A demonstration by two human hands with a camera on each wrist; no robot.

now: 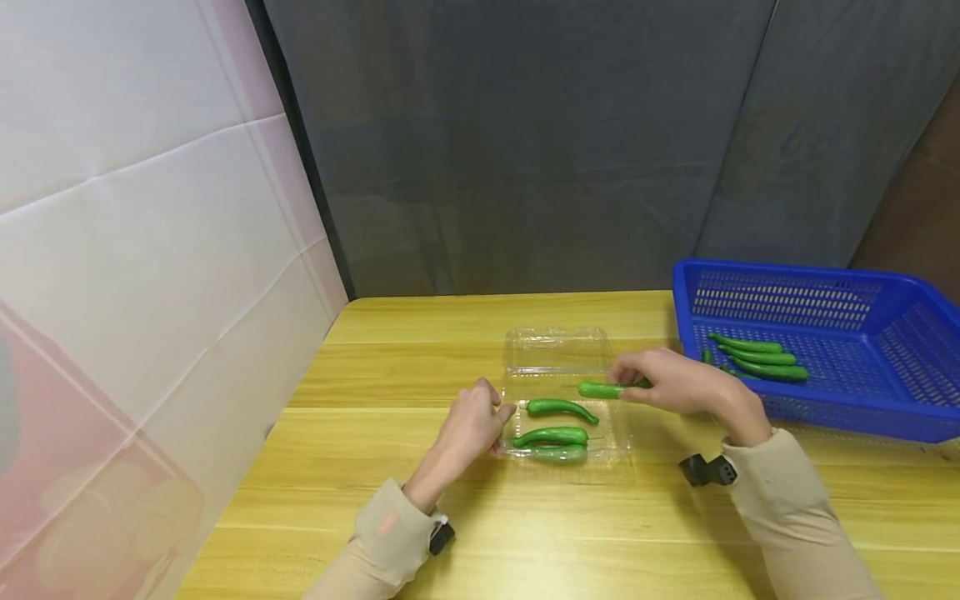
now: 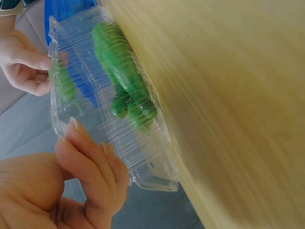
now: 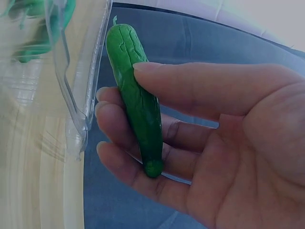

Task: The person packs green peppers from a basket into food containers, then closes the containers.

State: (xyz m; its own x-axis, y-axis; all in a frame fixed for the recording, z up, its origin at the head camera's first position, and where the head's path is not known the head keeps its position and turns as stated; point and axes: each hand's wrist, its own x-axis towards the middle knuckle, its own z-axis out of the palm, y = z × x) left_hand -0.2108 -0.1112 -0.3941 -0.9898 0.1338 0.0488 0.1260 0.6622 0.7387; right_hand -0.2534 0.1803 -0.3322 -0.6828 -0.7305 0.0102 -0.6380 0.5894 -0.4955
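My right hand (image 1: 675, 383) holds a green chili pepper (image 3: 136, 95) between thumb and fingers, above the right side of a hinged clear plastic box (image 1: 615, 446). The pepper's narrow end lies across the fingers in the right wrist view. My left hand (image 1: 468, 421) is at the box's left edge, its fingertips (image 2: 71, 125) pinching the rim. Inside the box lie green chili peppers, one curved pepper (image 1: 558, 407) towards the back and another pepper (image 1: 553, 436) nearer the front. The box's lid (image 1: 558, 352) stands folded open towards the back.
A blue perforated basket (image 1: 810, 400) sits to the right on the wooden table (image 1: 360, 450), with several green chili peppers (image 1: 765, 358) at its left side. A dark grey cloth (image 1: 510, 167) hangs behind the table, and a pale panel (image 1: 150, 250) stands along the left.
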